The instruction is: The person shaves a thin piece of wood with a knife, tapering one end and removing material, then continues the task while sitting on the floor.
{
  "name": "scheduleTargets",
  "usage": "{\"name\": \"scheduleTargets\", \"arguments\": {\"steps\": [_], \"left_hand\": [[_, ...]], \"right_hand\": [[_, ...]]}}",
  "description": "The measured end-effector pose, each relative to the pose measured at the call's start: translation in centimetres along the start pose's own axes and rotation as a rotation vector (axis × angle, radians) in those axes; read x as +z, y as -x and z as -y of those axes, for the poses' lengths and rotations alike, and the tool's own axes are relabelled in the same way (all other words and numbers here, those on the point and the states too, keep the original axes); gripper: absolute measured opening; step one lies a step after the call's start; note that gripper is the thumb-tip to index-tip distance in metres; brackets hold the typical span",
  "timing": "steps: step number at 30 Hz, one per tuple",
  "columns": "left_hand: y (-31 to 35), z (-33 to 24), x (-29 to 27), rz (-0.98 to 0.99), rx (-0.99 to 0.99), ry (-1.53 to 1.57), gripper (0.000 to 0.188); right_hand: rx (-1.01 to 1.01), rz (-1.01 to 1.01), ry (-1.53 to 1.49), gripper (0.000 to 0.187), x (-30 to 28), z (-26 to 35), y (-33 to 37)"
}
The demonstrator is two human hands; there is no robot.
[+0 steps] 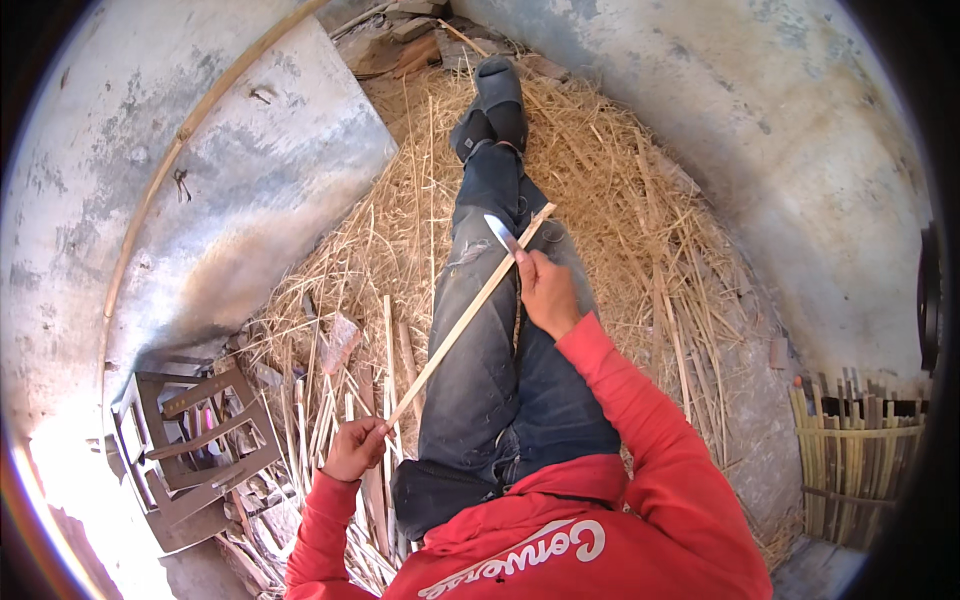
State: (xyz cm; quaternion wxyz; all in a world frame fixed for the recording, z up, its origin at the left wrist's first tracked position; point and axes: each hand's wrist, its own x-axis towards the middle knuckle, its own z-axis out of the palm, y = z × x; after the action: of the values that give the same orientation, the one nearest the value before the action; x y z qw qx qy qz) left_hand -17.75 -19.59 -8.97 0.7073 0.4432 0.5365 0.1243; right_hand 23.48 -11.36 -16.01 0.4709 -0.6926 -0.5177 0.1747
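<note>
A pale, flat bamboo strip (460, 326) lies slantwise over my outstretched legs, from lower left to upper right. My left hand (356, 448) pinches its near end, beside my left thigh. In my right hand (548, 292), above my knees, is a knife (503, 233) with its bright blade pointing up and left. The blade crosses close to the strip's far part; whether it cuts into the wood I cannot tell. The fingers of my right hand are closed around the knife's handle, which is mostly hidden, and lie against the strip. A thin curled shaving shows near the strip's far end.
Straw-like shavings (620, 210) and loose strips cover the floor around my legs. A dark slatted chair (205, 440) lies at the left. At the right stands a basket of upright strips (860, 460). A long curved pole (160, 165) leans along the left wall.
</note>
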Motion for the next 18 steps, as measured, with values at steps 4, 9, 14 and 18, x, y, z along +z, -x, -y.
{"name": "scheduleTargets", "arguments": {"steps": [4,9,14,18], "left_hand": [[0.2,-0.2,0.2,-0.008,0.016,-0.041,0.028],[-0.9,-1.2,0.6,0.002,0.002,-0.013,0.03],[-1.1,-0.8,0.5,0.005,0.024,-0.009,0.029],[-2.3,-1.1,1.1,0.026,0.022,0.012,0.03]], "right_hand": [[-0.101,-0.001,-0.02,0.038,-0.4,-0.7,0.6],[-0.02,-0.054,-0.011,0.035,-0.3,-0.5,-0.6],[-0.102,0.092,-0.035,0.035,0.4,0.4,2.0],[0.006,-0.152,0.007,0.039,-0.8,-1.8,-1.4]]}}
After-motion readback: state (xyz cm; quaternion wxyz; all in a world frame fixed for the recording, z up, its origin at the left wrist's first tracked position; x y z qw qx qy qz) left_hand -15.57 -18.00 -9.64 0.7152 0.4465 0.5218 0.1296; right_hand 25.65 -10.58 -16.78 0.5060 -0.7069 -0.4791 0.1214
